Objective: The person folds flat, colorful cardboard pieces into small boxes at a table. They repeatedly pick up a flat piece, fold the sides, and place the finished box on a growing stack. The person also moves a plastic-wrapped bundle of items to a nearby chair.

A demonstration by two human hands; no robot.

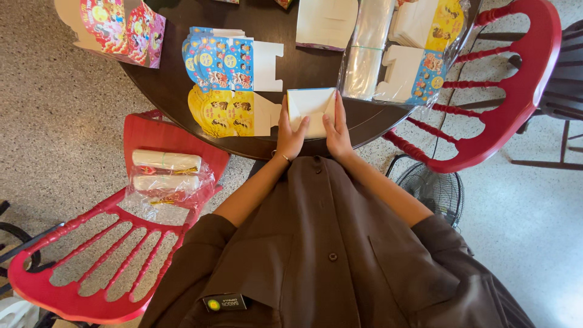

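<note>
1. The left hand [291, 135] and the right hand [336, 130] both rest on a white folded carton [310, 109] at the near edge of the round dark desk [176, 85]. Each hand grips 1 side of the carton, fingers laid flat on top, so both hands are closed on it.
2. The carton lies flat between the 2 hands, its far edge pointing away from the person, with a thin blue line along that edge.
3. Just to the left of the left hand lies a stack of yellow printed carton blanks [228, 112], with white tabs nearly touching the carton.
4. Beyond those, farther from the left hand, is a stack of blue printed carton blanks [221, 61], fanned slightly.
5. Just beyond the right hand sits a clear plastic bag [364, 61] with more flat blanks [419, 73] in it, white with yellow and blue print.
6. Straight ahead of both hands, well apart, lies a white flat pack [325, 21].
7. Far to the left of the hands, at the desk's far edge, is a pink and red printed box [121, 27].
8. A red chair [91, 261] stands left of the left arm, carrying 2 rolls in clear plastic [167, 173].
9. Another red chair [516, 91] stands right of the right hand, and a fan [431, 188] sits on the floor below the right forearm.
</note>
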